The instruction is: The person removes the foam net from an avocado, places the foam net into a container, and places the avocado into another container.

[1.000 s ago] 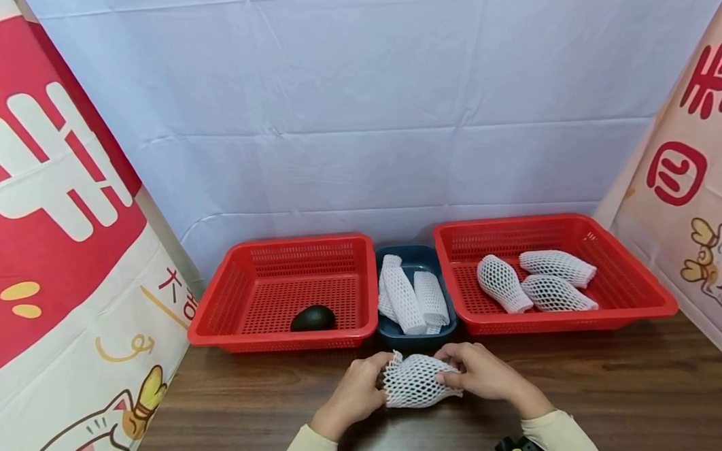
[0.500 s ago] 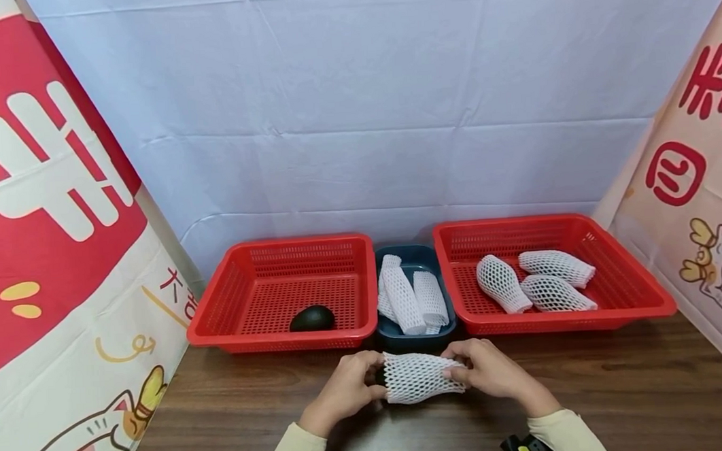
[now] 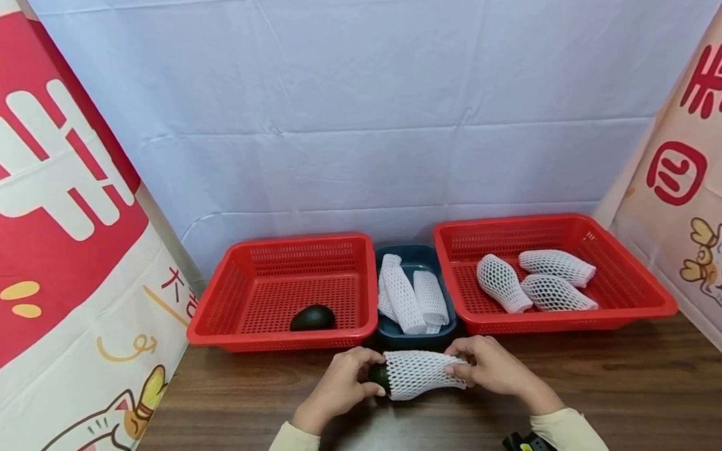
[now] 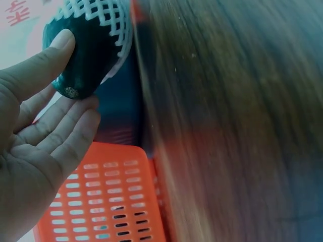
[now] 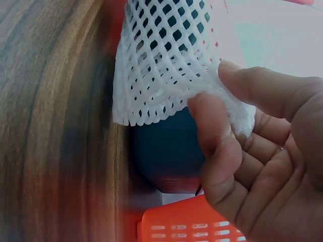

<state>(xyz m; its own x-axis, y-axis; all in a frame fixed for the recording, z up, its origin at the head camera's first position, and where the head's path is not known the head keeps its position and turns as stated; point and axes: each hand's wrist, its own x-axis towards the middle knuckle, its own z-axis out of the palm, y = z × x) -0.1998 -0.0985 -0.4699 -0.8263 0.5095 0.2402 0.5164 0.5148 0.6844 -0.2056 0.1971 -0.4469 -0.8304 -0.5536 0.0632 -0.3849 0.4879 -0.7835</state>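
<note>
A dark green avocado (image 4: pixel 83 63) lies mostly inside a white foam net sleeve (image 3: pixel 424 373), held sideways low over the table's middle. Its bare stem end (image 3: pixel 378 377) sticks out on the left. There my left hand (image 3: pixel 343 384) grips it, thumb pressed on the skin and fingers behind, as the left wrist view shows. At the sleeve's other end, my right hand (image 3: pixel 487 369) pinches the loose net rim between thumb and fingers. In the right wrist view the net (image 5: pixel 166 60) hangs wide and open-ended below the avocado, its edge gathered at the fingertips (image 5: pixel 202 103).
Behind the hands stands a red basket (image 3: pixel 219 321) with one bare avocado (image 3: pixel 313 317). A blue tub (image 3: pixel 416 342) beside it holds several flat net sleeves (image 3: pixel 403 298). The right red basket (image 3: pixel 640 292) contains 3 netted fruits (image 3: pixel 558 293). A cloth backdrop (image 3: pixel 354 103) rises behind.
The left hand has shifted left, off the net's edge onto the avocado's end, which now shows bare. The net's right end has drawn out to the right with the right hand.
</note>
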